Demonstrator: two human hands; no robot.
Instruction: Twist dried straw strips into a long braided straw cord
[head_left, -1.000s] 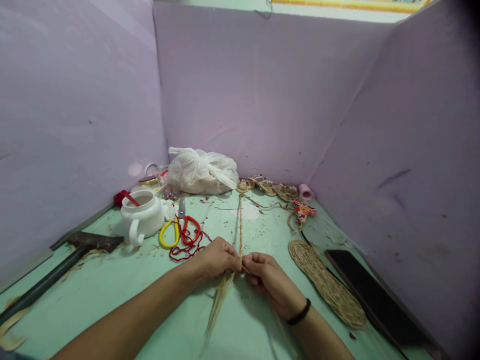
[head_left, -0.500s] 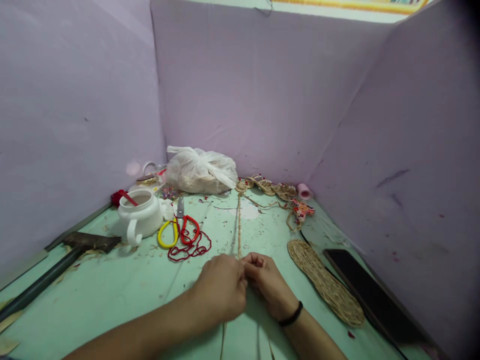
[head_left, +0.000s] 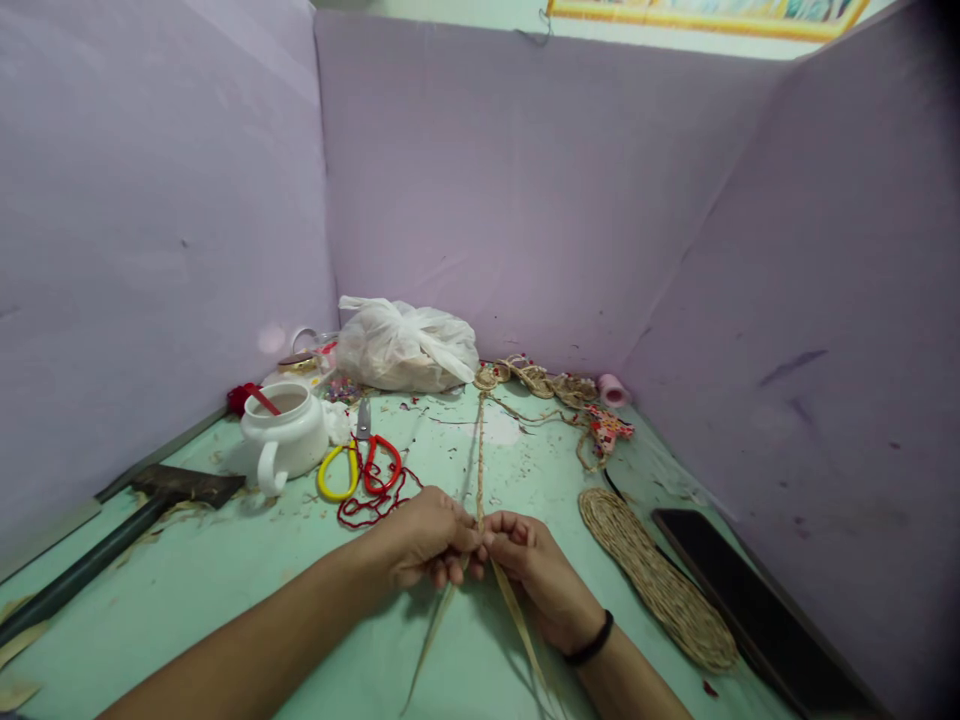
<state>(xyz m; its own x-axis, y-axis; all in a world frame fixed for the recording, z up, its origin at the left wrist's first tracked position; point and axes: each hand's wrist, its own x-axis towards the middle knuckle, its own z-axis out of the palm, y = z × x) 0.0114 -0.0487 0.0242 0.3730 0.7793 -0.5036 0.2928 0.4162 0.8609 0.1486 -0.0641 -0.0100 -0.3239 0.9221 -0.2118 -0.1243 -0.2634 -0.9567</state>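
A thin straw-coloured fibre cord [head_left: 481, 455] runs from the back of the table straight toward me. At its near end my left hand [head_left: 439, 538] and my right hand [head_left: 525, 560] meet, both pinching it with thumb and fingers. Below the hands two loose fibre strands spread apart, the left strand [head_left: 429, 640] and the right strand [head_left: 517, 615]. A dark band circles my right wrist. Just left of the cord lie scissors [head_left: 339, 472] with one yellow and one red handle, tangled with dark red yarn [head_left: 367, 512].
A white pot [head_left: 285, 435] and a hammer-like tool [head_left: 180, 485] stand at left. A tied plastic bag [head_left: 405, 345] sits at the back. On the right are a woven sole [head_left: 656, 575], a dark phone-like slab [head_left: 750, 600], a pink spool [head_left: 613, 390] and beaded pieces [head_left: 607, 430].
My left hand has turned, its fingers now showing underneath, and moved slightly left and up. The loose strands below have spread wider. The view has shifted slightly.
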